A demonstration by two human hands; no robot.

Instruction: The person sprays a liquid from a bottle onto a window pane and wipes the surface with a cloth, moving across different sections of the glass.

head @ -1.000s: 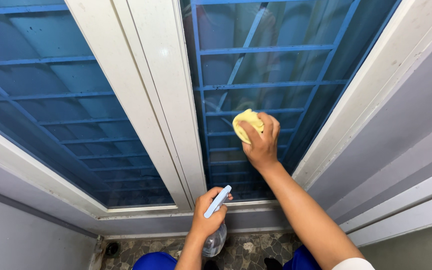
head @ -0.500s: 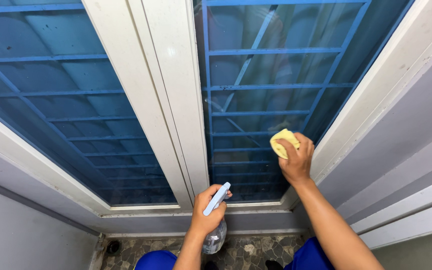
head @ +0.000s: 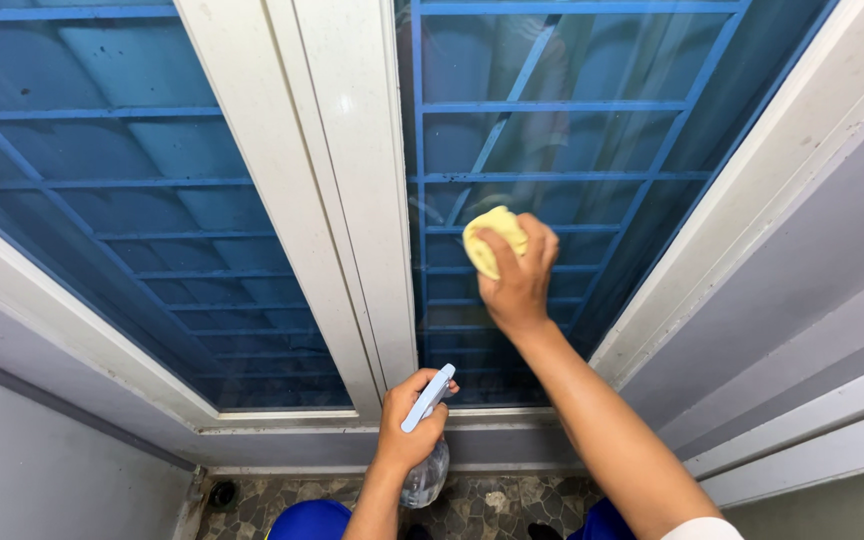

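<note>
At far left, the left window pane [head: 122,200] shows blue glass with a blue grille [head: 102,180] behind it, bars running mostly level across the view. A white centre frame post [head: 337,180] divides it from the right window pane [head: 572,140], which carries the same grille pattern. Below the post, the left hand [head: 407,425] holds a spray bottle [head: 426,450] just in front of the white sill [head: 282,415]; the fingers are wrapped closed around the bottle's neck. The bottle's long axis runs near vertical in the view, clear body hanging down toward the patterned stone floor [head: 512,500], pale blue spray head [head: 428,398] uppermost with its nozzle pointing up and right toward the glass. The clear body appears to hold some liquid, but the level cannot be judged. To the right and higher, the right hand [head: 517,285] presses a yellow cloth [head: 492,238] flat against the right window pane, near its left edge and roughly mid-height in view; the fingers are curled over the bunched cloth, clamped on it, with the forearm rising from lower right. The cloth is wadded, with no clear long axis. At far right, the white outer frame [head: 742,190] meets a grey wall [head: 832,250].
</note>
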